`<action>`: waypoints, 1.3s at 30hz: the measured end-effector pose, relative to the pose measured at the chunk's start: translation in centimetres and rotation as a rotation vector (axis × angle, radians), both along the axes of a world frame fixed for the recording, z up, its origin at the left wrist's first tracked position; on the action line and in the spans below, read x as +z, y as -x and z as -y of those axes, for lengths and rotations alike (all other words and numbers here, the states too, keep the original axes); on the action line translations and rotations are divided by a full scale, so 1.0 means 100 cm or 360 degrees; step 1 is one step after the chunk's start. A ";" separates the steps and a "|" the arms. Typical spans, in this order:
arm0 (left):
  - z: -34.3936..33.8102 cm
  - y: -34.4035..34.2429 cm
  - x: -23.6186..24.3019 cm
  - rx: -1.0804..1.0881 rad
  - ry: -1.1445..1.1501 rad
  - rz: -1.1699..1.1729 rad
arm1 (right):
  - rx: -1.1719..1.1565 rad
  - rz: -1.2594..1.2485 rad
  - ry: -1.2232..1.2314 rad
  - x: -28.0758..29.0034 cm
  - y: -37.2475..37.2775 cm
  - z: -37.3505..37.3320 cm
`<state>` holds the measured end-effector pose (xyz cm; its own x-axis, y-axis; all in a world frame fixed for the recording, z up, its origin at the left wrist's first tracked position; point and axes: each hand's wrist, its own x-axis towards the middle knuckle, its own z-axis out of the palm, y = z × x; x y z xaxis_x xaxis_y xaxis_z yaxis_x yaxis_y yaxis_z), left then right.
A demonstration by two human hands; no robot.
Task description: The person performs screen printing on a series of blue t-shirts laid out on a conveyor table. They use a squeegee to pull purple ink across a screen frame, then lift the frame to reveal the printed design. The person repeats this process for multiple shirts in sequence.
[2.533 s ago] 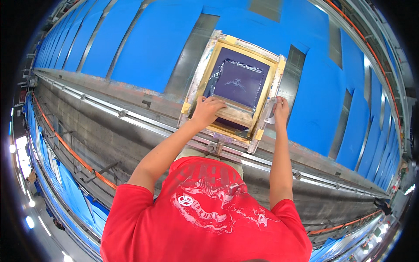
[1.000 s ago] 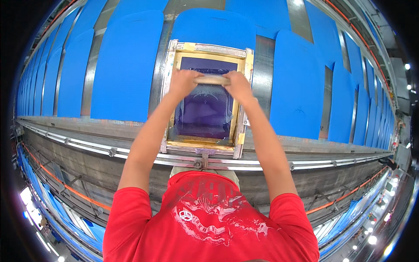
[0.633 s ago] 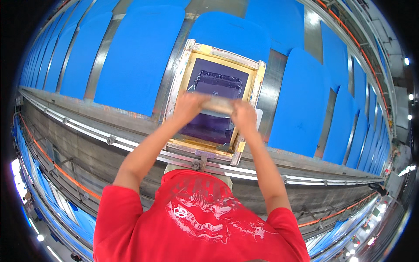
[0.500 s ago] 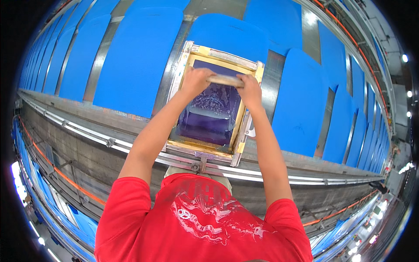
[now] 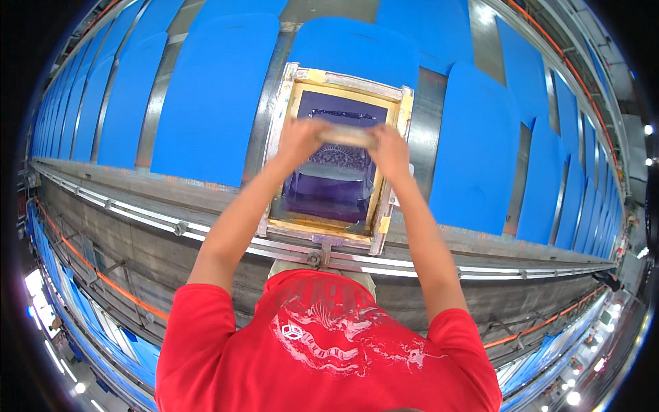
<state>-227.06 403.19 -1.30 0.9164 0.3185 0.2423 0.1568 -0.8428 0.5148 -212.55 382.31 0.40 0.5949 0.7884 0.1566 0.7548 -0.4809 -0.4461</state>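
A screen-printing frame (image 5: 386,90) with yellow tape round its inner edge lies on the long table. Its purple mesh (image 5: 326,199) carries streaks of dark ink and a pale, finely patterned design. My left hand (image 5: 302,141) and my right hand (image 5: 390,151) are closed on the two ends of a wooden squeegee (image 5: 345,135), held crosswise over the upper middle of the mesh. Both hands and the squeegee are blurred by motion. A small white piece (image 5: 410,169) shows at the frame's right side, partly behind my right arm.
Blue boards (image 5: 472,151) lie in rows on the metal table (image 5: 431,103) at both sides and beyond the frame. A metal rail (image 5: 494,272) runs along the near edge. Orange hoses (image 5: 117,285) run along structures nearby. A small, dark figure of a person (image 5: 605,278) shows at the far right.
My right hand has left the frame's side and grips the squeegee with my left. The squeegee has moved up and down over the mesh; it is now slightly lower than half a second ago.
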 end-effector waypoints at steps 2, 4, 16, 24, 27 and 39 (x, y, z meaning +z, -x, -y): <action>-0.021 -0.036 -0.001 0.0019 -0.0028 -0.0037 | -0.0105 -0.0126 -0.0092 -0.005 -0.026 -0.023; -0.009 -0.035 -0.012 0.0090 -0.0013 -0.0088 | -0.0200 -0.0104 -0.0114 -0.016 -0.015 -0.018; 0.079 0.112 -0.012 0.0009 -0.0039 -0.0196 | -0.0126 -0.0571 -0.0392 -0.022 0.062 0.107; 0.087 0.127 -0.004 -0.0027 -0.0010 -0.0148 | -0.0932 -0.0547 -0.0506 -0.059 0.016 0.091; 0.078 0.148 0.003 -0.0027 -0.0024 -0.0126 | -0.0973 -0.0393 -0.0696 -0.029 0.028 0.062; -0.153 0.310 0.019 0.0055 -0.0150 -0.0084 | -0.0930 -0.0640 -0.0918 -0.027 0.202 -0.193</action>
